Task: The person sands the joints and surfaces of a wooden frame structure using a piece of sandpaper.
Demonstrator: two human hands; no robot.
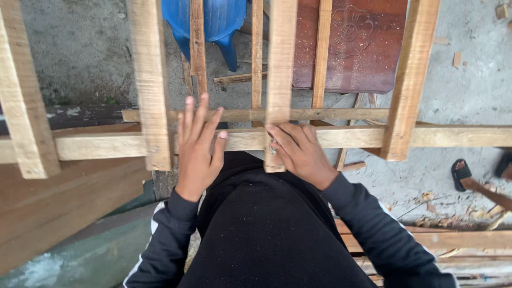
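Observation:
A frame of rough pale wooden slats (149, 85) lies across a horizontal wooden rail (330, 137) in front of me. My left hand (197, 146) rests flat, fingers spread, on the rail between two upright slats. My right hand (298, 149) is curled at the lower end of the middle slat (281, 69), with a small metal object, seemingly a nail, pinched at its fingertips against the wood. Both arms wear dark sleeves with white stripes.
A blue plastic chair (218, 21) and a reddish carved wooden panel (357, 42) stand behind the frame on grey concrete. Brown planks (64, 208) lie at left, more timber at lower right. Another person's sandalled foot (463, 173) is at the right edge.

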